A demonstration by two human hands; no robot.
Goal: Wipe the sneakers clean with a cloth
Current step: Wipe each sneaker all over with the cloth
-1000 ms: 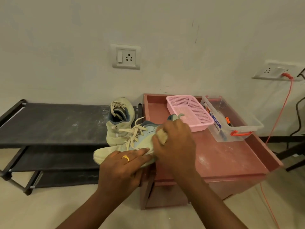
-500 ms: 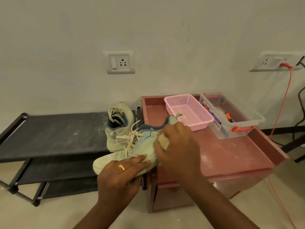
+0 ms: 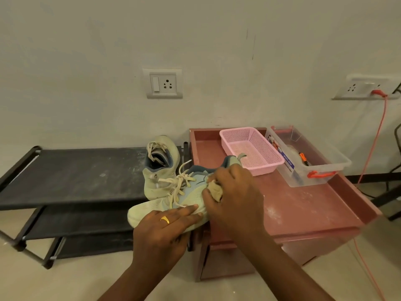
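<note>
A pale green sneaker (image 3: 152, 210) with cream laces lies on its side across the left edge of the pink cabinet, toe pointing left. My left hand (image 3: 165, 231), wearing a gold ring, grips its sole and forefoot. My right hand (image 3: 234, 198) presses a bunched beige cloth (image 3: 214, 190) against the sneaker's side near the laces. The second sneaker (image 3: 161, 170) of the pair stands heel-up on the right end of the black rack, just behind the held one.
The pink cabinet (image 3: 303, 211) has a raised rim and carries a pink mesh basket (image 3: 251, 151) and a clear plastic box (image 3: 308, 157) with orange latches. A black shoe rack (image 3: 71, 177) stands to the left. An orange cord (image 3: 377, 135) hangs from the right wall socket.
My right hand has shifted slightly on the sneaker's side with the cloth. The left hand keeps its hold. The camera has tilted a little, so the scene sits lower in view.
</note>
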